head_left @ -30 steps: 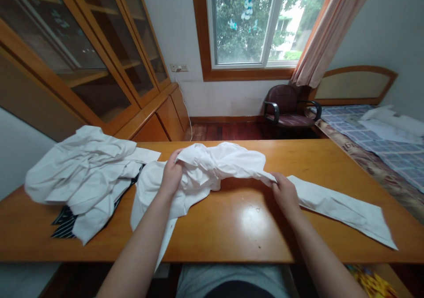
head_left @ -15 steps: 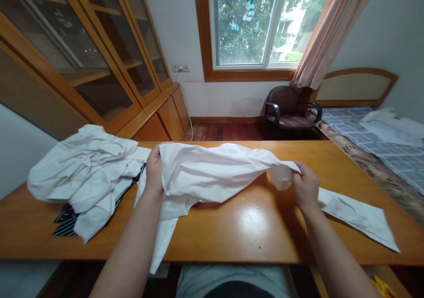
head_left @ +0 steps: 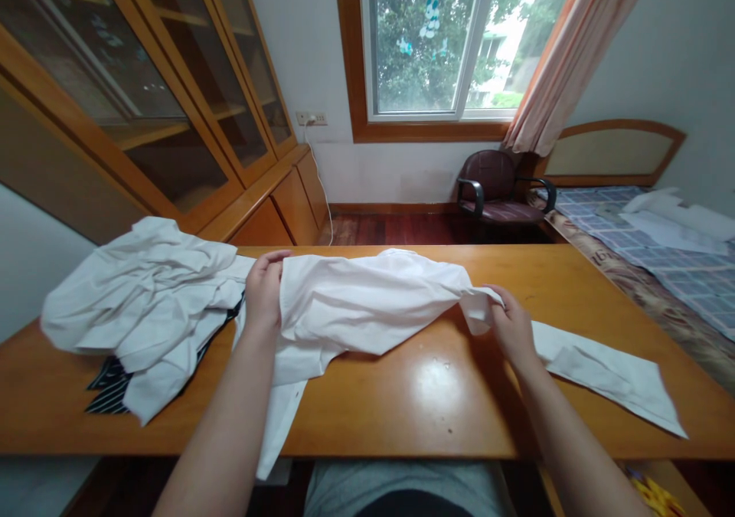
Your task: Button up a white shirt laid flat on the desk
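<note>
At my three o'clock, dark lettering point(head_left: 604, 259) stands on the brown patterned side of the bed point(head_left: 638, 284); perhaps "igh", too small and blurred for certainty.

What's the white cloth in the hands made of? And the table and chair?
White cloth: thin matte fabric, maybe cotton; it creases softly. Table: probably wood or veneer, glossy; it's orange-brown and reflects light. Chair: perhaps leather or imitation, slightly shiny; its maroon seat looks padded.
</note>
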`<state>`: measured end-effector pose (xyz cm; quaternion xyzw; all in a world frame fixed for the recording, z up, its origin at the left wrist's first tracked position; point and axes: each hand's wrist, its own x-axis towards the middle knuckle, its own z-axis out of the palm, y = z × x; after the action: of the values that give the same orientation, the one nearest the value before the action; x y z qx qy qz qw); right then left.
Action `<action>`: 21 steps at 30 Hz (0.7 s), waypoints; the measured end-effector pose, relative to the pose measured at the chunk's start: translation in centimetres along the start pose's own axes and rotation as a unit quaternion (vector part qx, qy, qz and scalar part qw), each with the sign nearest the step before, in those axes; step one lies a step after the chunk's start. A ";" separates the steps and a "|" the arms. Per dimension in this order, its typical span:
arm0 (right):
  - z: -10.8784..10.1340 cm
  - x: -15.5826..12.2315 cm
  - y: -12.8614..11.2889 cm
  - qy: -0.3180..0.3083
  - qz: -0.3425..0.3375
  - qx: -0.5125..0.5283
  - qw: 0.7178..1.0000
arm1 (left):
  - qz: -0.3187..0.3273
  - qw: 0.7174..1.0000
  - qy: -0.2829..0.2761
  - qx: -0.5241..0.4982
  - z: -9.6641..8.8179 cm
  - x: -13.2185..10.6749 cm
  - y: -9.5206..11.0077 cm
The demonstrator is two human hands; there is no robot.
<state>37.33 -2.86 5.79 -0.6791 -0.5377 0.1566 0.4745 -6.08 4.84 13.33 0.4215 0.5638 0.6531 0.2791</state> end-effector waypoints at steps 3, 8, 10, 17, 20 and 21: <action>1.6 -1.0 -1.0 -0.034 0.013 0.091 0.995 | 0.150 0.986 0.012 0.067 0.1 -0.6 2.3; 4.7 -2.9 -3.2 -0.134 0.028 0.228 0.964 | 0.337 0.858 -0.302 0.244 2.0 -3.3 5.9; 5.2 -3.5 -4.6 -0.179 0.019 0.261 0.948 | 0.333 0.800 -0.427 0.259 3.7 -4.8 5.6; 3.5 -4.0 -8.3 -0.378 -0.112 0.279 0.876 | 0.283 0.745 -0.539 0.272 9.4 -8.2 0.3; 2.4 -3.3 -7.2 -0.393 -0.071 0.297 0.867 | 0.194 0.789 -0.549 0.197 9.8 -8.0 -0.7; 2.1 -3.1 -6.5 -0.382 -0.043 0.320 0.866 | 0.161 0.810 -0.540 0.159 9.6 -7.9 -0.9</action>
<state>30.90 -4.74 9.13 -0.3532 -0.6265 0.5463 0.4292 5.99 3.18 10.70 0.8295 0.3422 0.2567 0.3591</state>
